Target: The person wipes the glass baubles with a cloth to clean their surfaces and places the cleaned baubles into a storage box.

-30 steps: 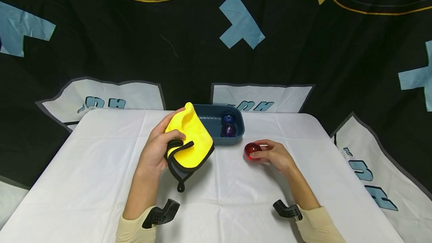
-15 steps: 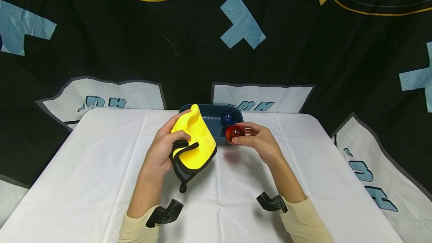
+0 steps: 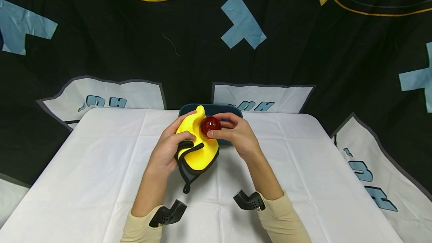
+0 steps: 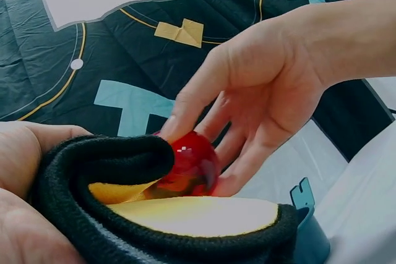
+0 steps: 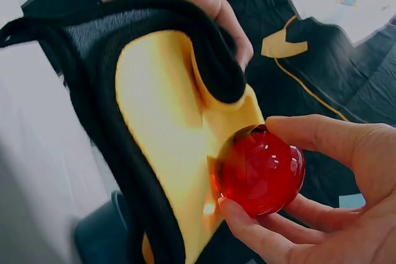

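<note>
My left hand (image 3: pixel 165 153) grips a yellow cloth (image 3: pixel 199 156) with black edging and a small hanging loop, its thumb folded over the near side. In my right hand (image 3: pixel 237 136) a clear red ball (image 3: pixel 210 125) is pinched between thumb and fingers. The ball sits right at the yellow face of the cloth, overlapping it in the head view. From the right wrist, the red ball (image 5: pixel 260 170) shows against the cloth's (image 5: pixel 161 109) yellow side. The left wrist view has the ball (image 4: pixel 189 165) partly behind the cloth's folded dark edge.
Behind both hands stands a dark blue bin (image 3: pixel 233 108) on the white-covered table (image 3: pixel 297 183); its inside is mostly hidden by the hands and cloth. A black printed backdrop (image 3: pixel 189 59) hangs beyond the table's far edge.
My right hand has lifted the red ball off the table and carried it left, past the front of the bin, to the cloth. The left hand with the cloth has shifted slightly right.
</note>
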A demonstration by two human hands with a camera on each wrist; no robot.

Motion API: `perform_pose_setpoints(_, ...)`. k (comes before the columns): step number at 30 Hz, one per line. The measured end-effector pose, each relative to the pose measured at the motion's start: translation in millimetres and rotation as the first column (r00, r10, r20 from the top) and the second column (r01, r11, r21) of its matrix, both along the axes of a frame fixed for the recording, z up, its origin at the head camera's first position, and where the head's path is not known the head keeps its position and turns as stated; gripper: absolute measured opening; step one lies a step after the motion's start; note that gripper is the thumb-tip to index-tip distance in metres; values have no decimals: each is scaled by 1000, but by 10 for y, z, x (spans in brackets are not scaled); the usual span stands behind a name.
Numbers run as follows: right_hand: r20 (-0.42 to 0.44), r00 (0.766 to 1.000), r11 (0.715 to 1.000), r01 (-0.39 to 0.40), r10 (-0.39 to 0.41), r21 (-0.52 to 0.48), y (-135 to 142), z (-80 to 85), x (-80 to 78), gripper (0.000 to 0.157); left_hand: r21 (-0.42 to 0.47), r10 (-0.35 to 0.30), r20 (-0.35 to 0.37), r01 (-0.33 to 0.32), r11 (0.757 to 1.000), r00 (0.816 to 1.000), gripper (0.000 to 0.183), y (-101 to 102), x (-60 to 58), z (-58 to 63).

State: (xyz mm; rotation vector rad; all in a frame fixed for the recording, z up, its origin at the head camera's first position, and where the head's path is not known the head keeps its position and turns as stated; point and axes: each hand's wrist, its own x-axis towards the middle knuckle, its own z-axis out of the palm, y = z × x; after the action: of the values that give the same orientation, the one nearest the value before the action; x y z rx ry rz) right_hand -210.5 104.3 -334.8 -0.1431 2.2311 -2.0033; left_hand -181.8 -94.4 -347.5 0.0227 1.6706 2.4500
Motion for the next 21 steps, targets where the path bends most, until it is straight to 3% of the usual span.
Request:
perform_pose_setpoints(12,-2,1000,999,-24,24,-35,-105,-61,19,53,58,-10,-7,11,998,1000,65,26,26,11)
perform_pose_setpoints(21,15,988,985,-149,151,-93,-36,-69,17,64,50,7,-6,-6,999,1000,65,41,28,9)
